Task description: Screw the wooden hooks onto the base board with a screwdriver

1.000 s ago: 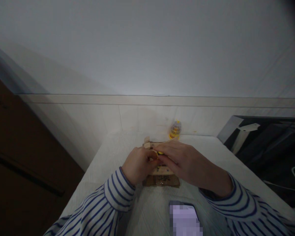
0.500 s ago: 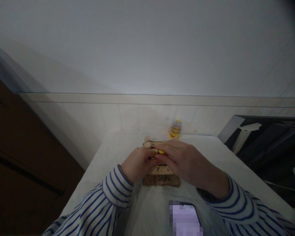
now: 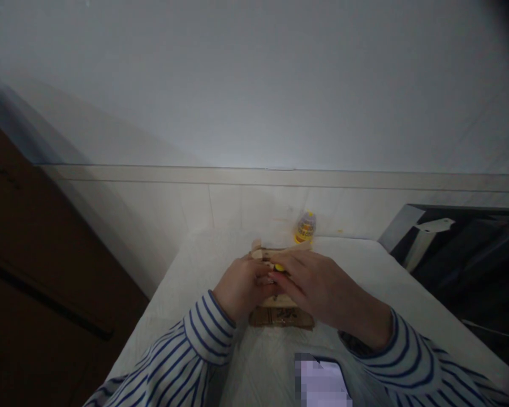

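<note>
My left hand (image 3: 248, 284) and my right hand (image 3: 322, 282) meet over a pale, wood-coloured piece (image 3: 275, 301) that they largely cover. Between the fingers and thumb of my right hand is a small yellow-and-black object (image 3: 279, 267); its lower part is hidden, so its kind does not show. My left fingers are bent and closed right beside it, and what they grip is hidden. Under the pale piece lies a brown printed wrapper or flat pack (image 3: 282, 318), its front edge showing dark lettering.
A clear bottle with yellow cap and label (image 3: 305, 228) stands at the back of the white-covered table (image 3: 203, 254), near the wall. Close to me lies a phone (image 3: 324, 381) with a lit screen. Right of the table are dark items with a white bracket-like part (image 3: 428, 240).
The view has shifted slightly, so everything sits a little lower. My left fingers have moved a little over the pale piece, while my right hand keeps its hold on the yellow-and-black object.
</note>
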`<state>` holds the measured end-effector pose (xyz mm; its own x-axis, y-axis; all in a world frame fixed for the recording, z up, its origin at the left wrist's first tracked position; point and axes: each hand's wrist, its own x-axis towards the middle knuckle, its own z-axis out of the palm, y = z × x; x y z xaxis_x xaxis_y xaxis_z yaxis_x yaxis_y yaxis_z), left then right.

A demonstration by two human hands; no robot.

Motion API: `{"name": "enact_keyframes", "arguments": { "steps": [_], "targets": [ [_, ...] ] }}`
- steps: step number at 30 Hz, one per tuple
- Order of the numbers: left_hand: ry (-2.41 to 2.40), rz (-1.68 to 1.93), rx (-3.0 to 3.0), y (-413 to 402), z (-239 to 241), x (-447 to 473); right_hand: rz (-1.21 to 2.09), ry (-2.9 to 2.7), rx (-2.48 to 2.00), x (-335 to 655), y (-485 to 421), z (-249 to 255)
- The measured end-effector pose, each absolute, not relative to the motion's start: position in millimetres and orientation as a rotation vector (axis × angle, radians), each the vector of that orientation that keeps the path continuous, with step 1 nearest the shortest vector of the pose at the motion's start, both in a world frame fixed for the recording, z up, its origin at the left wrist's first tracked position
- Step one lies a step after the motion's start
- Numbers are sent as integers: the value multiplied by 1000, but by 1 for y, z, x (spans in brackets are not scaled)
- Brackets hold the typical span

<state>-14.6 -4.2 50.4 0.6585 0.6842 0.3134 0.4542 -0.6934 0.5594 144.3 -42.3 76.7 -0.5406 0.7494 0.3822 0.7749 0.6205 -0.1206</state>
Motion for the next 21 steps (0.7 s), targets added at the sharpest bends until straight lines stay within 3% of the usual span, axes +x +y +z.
{"name": "enact_keyframes", "arguments": {
  "steps": [13,21],
  "targets": [
    [649,945,2318,20,42,-18,-321,-2938,-842,139,9,104],
    [727,964,2140,23,47,-11,-266,-3110,-649,136,26,98]
  ]
}}
